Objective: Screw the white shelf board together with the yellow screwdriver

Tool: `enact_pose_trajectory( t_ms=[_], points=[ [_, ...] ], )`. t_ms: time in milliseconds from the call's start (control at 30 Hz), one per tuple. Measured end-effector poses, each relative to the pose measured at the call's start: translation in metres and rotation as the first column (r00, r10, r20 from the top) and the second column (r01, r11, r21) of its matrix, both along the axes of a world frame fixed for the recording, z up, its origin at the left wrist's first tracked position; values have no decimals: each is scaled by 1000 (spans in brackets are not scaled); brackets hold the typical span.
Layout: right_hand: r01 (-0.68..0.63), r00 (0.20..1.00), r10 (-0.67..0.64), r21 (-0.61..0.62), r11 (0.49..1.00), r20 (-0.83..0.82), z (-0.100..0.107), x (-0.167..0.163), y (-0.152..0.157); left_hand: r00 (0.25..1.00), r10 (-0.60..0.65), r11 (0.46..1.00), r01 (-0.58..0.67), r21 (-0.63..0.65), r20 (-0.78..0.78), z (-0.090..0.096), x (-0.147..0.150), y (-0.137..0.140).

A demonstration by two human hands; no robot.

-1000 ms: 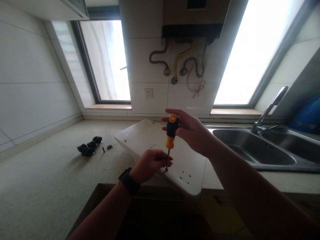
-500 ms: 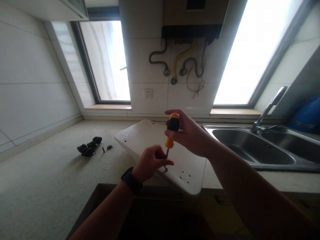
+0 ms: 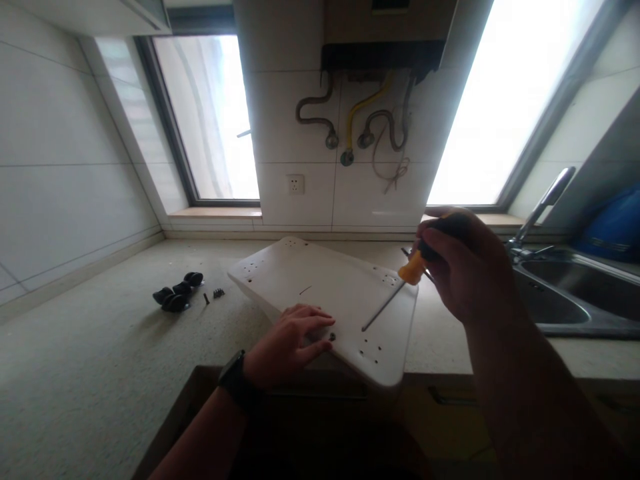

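Observation:
A white board (image 3: 345,293) with rounded corners and groups of small holes lies on the counter, its near corner reaching past the front edge. My left hand (image 3: 293,333) rests on its near edge, fingers stretched out and thumb apart. Just off those fingertips is a small dark screw or hole (image 3: 333,337); I cannot tell which. To the right, my right hand (image 3: 463,267) is wrapped around a screwdriver (image 3: 411,268) with a yellow and black handle. The shaft slants down to the left, its tip above the board near a group of holes.
Several black casters (image 3: 175,299) sit on the counter (image 3: 115,347) at left, beside a loose screw (image 3: 205,299) and a small cluster of screws (image 3: 219,293). A steel sink (image 3: 545,320) with a faucet (image 3: 540,207) is at right. Pipes (image 3: 315,120) hang on the wall.
My right hand has lifted the screwdriver away and swung it right, tilting it. My left hand has loosened its fingers from the shaft and lowered onto the board.

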State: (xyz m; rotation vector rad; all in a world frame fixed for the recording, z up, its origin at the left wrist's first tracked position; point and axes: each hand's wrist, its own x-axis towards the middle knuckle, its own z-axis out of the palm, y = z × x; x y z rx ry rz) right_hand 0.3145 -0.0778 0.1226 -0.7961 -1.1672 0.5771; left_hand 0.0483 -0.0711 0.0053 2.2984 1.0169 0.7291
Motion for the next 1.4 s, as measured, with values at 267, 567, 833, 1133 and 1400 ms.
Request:
enact_pose_trajectory(
  t_ms=[267, 567, 833, 1133, 1400],
  points=[
    [-162, 840, 79, -108, 981, -537, -69, 62, 11, 997, 34, 998, -37, 43, 67, -15, 12, 2],
    [-234, 672, 65, -129, 964, -737, -147, 91, 14, 985, 93, 996, -92, -14, 149, -11, 19, 2],
    [-225, 638, 8, -176, 958, -770, -179, 85, 23, 947, 216, 976, -201, -85, 237, -12, 25, 0],
    [-263, 617, -38, -251, 932, -786, -206, 83, 28, 792, 348, 930, -225, -291, 501, 6, 13, -1],
    [-266, 645, -18, -247, 932, -764, -210, 82, 29, 805, 497, 867, -443, -228, 323, 15, -67, 43]
  ],
)
